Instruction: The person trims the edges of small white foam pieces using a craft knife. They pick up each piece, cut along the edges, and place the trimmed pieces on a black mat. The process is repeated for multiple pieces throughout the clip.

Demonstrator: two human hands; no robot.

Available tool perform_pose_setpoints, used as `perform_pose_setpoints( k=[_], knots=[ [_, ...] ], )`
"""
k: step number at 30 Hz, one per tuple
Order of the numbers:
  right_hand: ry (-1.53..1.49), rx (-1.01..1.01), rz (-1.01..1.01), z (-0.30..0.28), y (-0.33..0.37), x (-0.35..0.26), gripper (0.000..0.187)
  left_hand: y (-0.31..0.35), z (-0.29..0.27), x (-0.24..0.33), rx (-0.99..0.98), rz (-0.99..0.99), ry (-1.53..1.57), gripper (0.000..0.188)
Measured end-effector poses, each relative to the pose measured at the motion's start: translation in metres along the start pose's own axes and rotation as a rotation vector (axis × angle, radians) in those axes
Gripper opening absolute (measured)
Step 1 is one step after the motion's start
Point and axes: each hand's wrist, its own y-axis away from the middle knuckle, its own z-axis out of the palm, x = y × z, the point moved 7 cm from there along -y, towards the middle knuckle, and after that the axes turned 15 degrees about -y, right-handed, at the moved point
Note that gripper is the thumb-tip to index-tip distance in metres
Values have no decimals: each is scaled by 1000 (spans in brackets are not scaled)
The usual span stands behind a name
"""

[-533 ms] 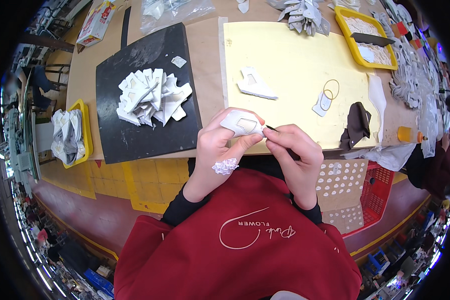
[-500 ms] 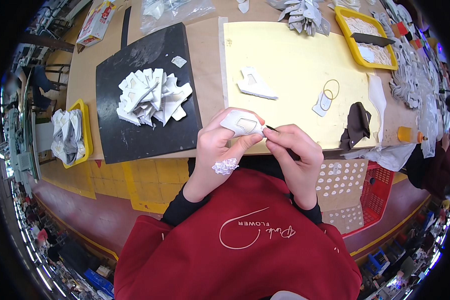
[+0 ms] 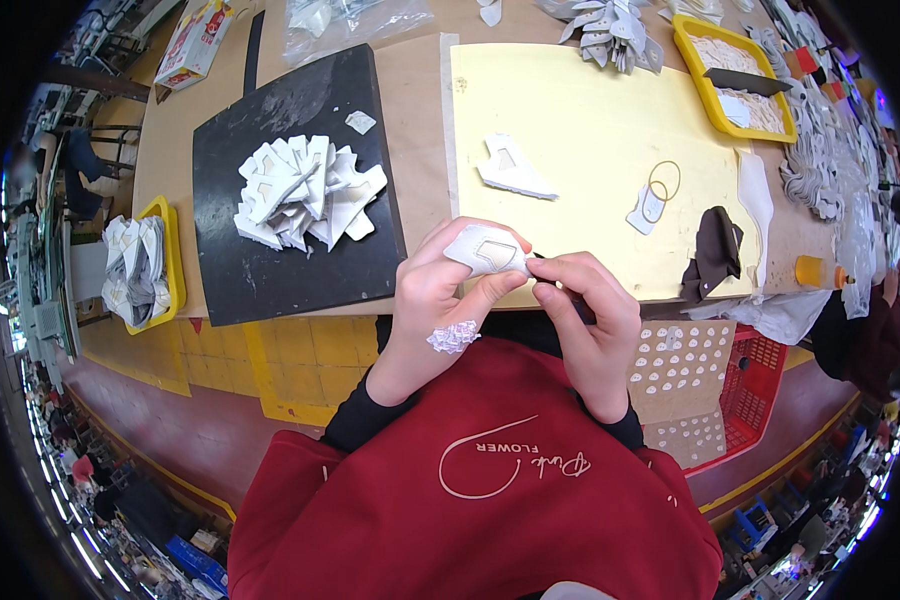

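My left hand [image 3: 433, 285] is closed around a white shoe-upper piece [image 3: 480, 250] and bends it over the fingers. A beige outlined panel shows on the piece. At its right end, my right hand [image 3: 600, 305] pinches a thin dark tool [image 3: 572, 297], largely hidden by the fingers; its exact kind cannot be made out. The right fingertips meet the piece's edge near my left thumb. A crumpled whitish lump [image 3: 453, 337] sits on the back of my left hand. Beyond the hands, another white piece [image 3: 513, 170] lies on the yellow sheet [image 3: 580, 110].
A pile of white pieces [image 3: 305, 190] covers part of the black board [image 3: 345, 95] at left. Yellow trays [image 3: 177, 265] flank the table; the far-right tray [image 3: 708, 95] holds small pale parts. A brown cloth [image 3: 713, 250], rubber band [image 3: 676, 180] and amber bottle [image 3: 812, 270] lie rightward.
My right hand has dipped slightly, and the dark tool has tilted lower beside the piece's edge. My left hand keeps its hold on the piece almost unmoved.
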Motion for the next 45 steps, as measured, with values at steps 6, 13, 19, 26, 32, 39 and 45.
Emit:
perform_pose_setpoints(
  k=[6,13,19,26,32,39,45],
  knots=[
    [-81,10,150,-2,4,12,22,-1,0,-1,-18,-28,41,9],
    [27,-29,44,-1,-3,0,22,-1,-2,-1,-12,-22,14,9],
    [52,-49,-16,-1,-4,-2,23,-2,-2,-3,-31,1,5,10],
    [45,-62,-55,-2,-4,-2,23,-2,-2,-2,-41,6,28,10],
    [-31,-27,49,-1,-2,4,21,-3,-3,-2,-61,10,-14,12],
    [-169,-14,166,-1,2,15,21,-2,-3,-3,-41,-82,118,10],
    [34,-74,-38,1,-5,2,26,-3,-3,-6,-53,-53,77,10]
  ],
)
